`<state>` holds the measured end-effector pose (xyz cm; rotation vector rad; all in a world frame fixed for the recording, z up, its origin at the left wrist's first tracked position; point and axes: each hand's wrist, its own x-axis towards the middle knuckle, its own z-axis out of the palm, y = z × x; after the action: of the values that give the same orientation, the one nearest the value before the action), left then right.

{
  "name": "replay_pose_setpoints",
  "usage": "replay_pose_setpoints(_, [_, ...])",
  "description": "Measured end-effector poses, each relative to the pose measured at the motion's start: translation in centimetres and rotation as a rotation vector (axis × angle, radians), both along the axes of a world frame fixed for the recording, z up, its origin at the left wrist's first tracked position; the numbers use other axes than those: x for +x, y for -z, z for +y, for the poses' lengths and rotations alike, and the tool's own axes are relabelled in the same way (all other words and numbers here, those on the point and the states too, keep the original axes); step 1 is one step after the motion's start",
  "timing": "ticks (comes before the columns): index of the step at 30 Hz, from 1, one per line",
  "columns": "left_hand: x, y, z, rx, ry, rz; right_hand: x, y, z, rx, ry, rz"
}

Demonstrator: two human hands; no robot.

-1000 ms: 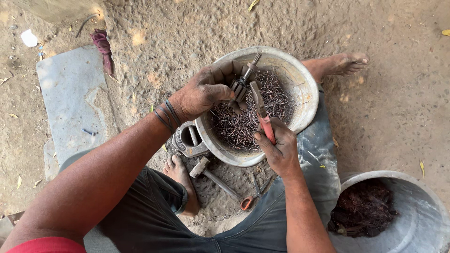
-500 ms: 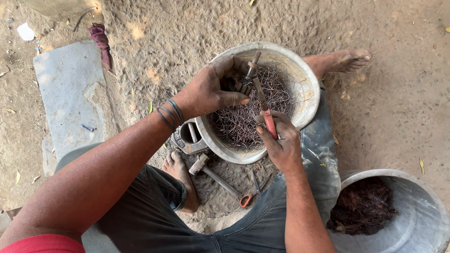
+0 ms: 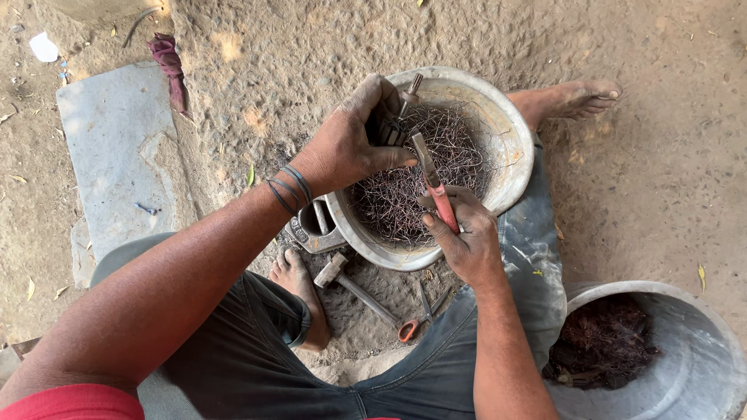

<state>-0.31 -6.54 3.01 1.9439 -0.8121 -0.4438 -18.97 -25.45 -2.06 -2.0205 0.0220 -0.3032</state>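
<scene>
The right hand [image 3: 467, 245] is closed around the red handles of pliers [image 3: 429, 177], whose nose points at a small dark piece pinched in the closed left hand [image 3: 354, 140]. Both hands work above a metal bowl [image 3: 510, 148] of tangled wire scraps [image 3: 405, 194] held between the knees. On the ground near the bowl's near rim lie a hammer [image 3: 354, 288] and a second pair of pliers [image 3: 420, 315]; a bucket [image 3: 700, 350] of dark scrap stands at the right. Step, as judged: gripping the piece with the pliers, which calls for a firm left-hand hold.
</scene>
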Motion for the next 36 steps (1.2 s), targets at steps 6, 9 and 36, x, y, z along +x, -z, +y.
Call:
replay_pose_setpoints(6, [1.0,0.7,0.2,-0.192,-0.028,-0.02,-0.1,0.1,0.0,-0.032,0.088,0.063])
replay_pose_setpoints(9, [1.3,0.4,0.3,-0.145,-0.039,-0.182,-0.1,0.0,-0.2,-0.032,0.11,0.026])
replay_pose_setpoints(36, [2.4,0.0,0.7,-0.729,-0.209,0.921,-0.1,0.8,0.0,-0.067,0.194,0.118])
